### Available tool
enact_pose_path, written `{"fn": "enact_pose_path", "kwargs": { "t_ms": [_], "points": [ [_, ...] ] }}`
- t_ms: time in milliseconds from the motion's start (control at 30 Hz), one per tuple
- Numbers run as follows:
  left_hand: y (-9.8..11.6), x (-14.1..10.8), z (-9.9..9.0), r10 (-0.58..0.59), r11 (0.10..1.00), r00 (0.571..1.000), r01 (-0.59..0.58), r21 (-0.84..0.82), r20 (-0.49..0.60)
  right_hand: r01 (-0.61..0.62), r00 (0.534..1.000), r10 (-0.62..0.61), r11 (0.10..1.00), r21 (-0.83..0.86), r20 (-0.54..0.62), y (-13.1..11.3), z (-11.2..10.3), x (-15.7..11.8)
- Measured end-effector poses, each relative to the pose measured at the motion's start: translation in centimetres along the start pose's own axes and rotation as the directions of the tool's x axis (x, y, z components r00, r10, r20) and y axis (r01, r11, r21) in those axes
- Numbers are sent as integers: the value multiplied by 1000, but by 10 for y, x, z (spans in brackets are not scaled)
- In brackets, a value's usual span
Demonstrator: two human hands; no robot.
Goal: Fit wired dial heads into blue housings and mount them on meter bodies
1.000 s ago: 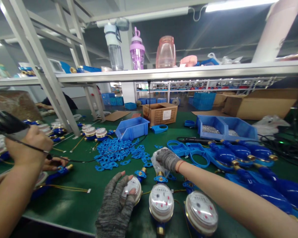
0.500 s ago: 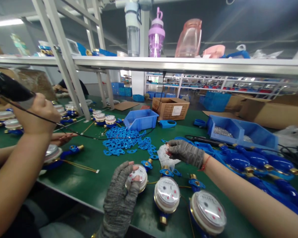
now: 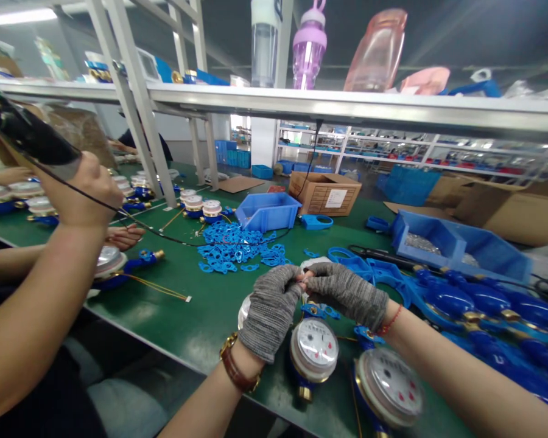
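Note:
My left hand (image 3: 270,313), in a grey fingerless glove, and my right hand (image 3: 347,291), gloved alike, meet fingertip to fingertip above the bench. Both are closed in a pinch; what lies between the fingers is too small and covered to make out. Just behind them a white plastic bag (image 3: 314,263) shows in part. Below the hands stands a water meter (image 3: 314,344) with a round white dial, blue body and brass ends. A larger-looking water meter (image 3: 388,389) is nearer on the right. My left hand mostly covers a third meter (image 3: 243,311).
Blue flat gaskets (image 3: 231,243) lie heaped beyond my hands, before a blue bin (image 3: 268,213). More blue bins (image 3: 461,243) and blue meter bodies (image 3: 456,301) stand right. At left, a co-worker's hand (image 3: 94,188) grips a black corded tool (image 3: 41,137). A shelf (image 3: 347,100) spans above.
My left hand has left the dial of the left meter and moved up and right to meet my right hand. My right hand now pinches beside it, in front of the plastic bag.

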State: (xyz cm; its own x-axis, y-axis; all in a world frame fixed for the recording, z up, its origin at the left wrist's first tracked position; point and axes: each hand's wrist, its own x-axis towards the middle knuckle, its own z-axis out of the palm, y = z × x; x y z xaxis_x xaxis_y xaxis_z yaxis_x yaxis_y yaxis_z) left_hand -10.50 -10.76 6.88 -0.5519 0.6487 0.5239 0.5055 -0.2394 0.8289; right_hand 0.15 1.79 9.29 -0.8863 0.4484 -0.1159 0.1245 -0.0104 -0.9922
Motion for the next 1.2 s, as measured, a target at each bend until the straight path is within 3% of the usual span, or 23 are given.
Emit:
{"fn": "enact_pose_path", "kwargs": {
  "t_ms": [100, 233, 400, 500, 567, 667, 833, 1000, 1200],
  "points": [
    [0, 3, 0, -40, 998, 999, 41, -55, 20, 36, 998, -38, 998, -44, -47, 3, 0, 0],
    [1, 14, -6, -88, 989, 995, 94, -110, 55, 136, 982, -162, 963, -234, -94, 2, 0, 6],
    [0, 34, -21, -139, 981, 984, 153, -124, 111, 288, 917, -374, 863, -415, -141, 1, 9, 23],
    [0, 39, -31, -173, 974, 975, 190, -123, 142, 301, 885, -418, 850, -432, -206, -4, 7, 25],
    [2, 34, -37, -189, 968, 969, 211, -136, 156, 264, 901, -382, 858, -441, -203, -7, -6, 19],
    [7, 20, -44, -253, 935, 951, 287, -208, 178, 158, 963, -243, 858, -489, -116, -3, -43, -6],
    [14, 1, -45, -341, 879, 899, 409, -247, 273, 0, 1000, -20, 765, -644, -24, 22, -92, -62],
    [17, 0, -31, -374, 870, 880, 442, -219, 292, -47, 997, 74, 663, -747, 3, 45, -101, -81],
    [12, -11, -29, -405, 824, 849, 499, -268, 339, -37, 998, 58, 624, -781, -1, 56, -102, -80]
  ]
}}
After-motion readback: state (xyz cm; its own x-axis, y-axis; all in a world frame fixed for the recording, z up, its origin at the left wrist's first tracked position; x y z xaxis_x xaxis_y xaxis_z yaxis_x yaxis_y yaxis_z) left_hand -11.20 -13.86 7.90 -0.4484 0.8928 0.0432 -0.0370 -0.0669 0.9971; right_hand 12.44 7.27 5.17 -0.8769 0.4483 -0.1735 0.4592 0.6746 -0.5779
